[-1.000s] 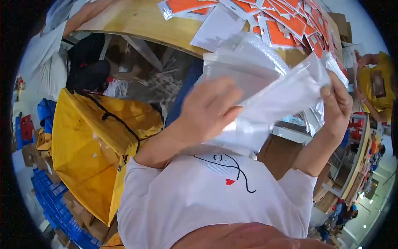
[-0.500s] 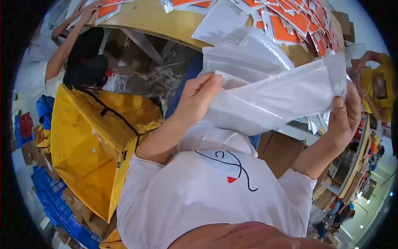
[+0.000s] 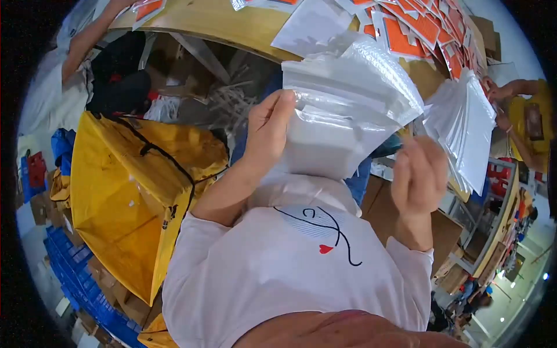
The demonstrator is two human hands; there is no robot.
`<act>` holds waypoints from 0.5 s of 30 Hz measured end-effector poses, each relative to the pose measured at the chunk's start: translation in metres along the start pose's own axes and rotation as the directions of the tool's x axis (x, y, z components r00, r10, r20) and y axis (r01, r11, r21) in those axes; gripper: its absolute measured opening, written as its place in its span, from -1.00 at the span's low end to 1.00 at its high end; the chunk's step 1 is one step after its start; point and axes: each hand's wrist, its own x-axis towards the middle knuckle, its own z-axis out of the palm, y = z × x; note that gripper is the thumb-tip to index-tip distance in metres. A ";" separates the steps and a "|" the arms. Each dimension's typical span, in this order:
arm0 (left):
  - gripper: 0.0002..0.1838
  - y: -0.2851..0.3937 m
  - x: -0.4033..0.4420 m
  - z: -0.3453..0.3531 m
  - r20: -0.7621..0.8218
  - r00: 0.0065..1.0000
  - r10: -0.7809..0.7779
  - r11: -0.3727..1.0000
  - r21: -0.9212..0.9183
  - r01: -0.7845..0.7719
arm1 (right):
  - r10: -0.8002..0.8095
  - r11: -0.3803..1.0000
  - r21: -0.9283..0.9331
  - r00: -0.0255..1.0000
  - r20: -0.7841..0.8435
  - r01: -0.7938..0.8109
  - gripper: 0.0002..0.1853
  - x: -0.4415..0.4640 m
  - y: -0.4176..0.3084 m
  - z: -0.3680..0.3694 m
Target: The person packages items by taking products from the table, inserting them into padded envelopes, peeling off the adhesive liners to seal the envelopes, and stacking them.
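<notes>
A translucent white plastic bag [image 3: 333, 142] hangs over my lap, its upper left edge pinched between the thumb and fingers of my left hand [image 3: 270, 127]. My right hand [image 3: 420, 174] is raised just right of the bag, blurred by motion, with its fingers bent; whether it holds anything is unclear. More clear and white plastic sheets [image 3: 360, 75] lie behind the bag at the table's edge. Beyond my right hand stands a fanned stack of white bags [image 3: 461, 127].
Orange items in clear packets [image 3: 406, 29] are heaped on the wooden table [image 3: 232, 26]. A yellow sack [image 3: 122, 203] stands at the left. One person's arm [image 3: 87, 46] reaches over the table's left end; another person in yellow [image 3: 531, 124] is at the right.
My right hand has let go of the bag's right end and come down and left. The bag's raised end has dropped, uncovering the stack of white bags. My left hand still grips the edge.
</notes>
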 end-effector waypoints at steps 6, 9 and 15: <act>-0.78 0.007 -0.005 0.000 0.023 1.000 0.007 0.999 0.038 -0.008 | -0.036 0.999 -0.020 0.987 0.156 0.039 -0.70 -0.014 -0.018 0.072; -0.81 0.011 -0.010 -0.004 0.042 0.999 -0.015 0.994 0.108 0.010 | 0.023 0.999 -0.028 0.981 0.190 -0.018 -0.68 -0.021 -0.024 0.076; -0.84 0.016 -0.002 -0.009 0.259 0.966 -0.024 0.940 0.336 -0.067 | 0.147 0.904 0.264 0.825 0.545 -0.336 -0.71 -0.006 -0.005 0.055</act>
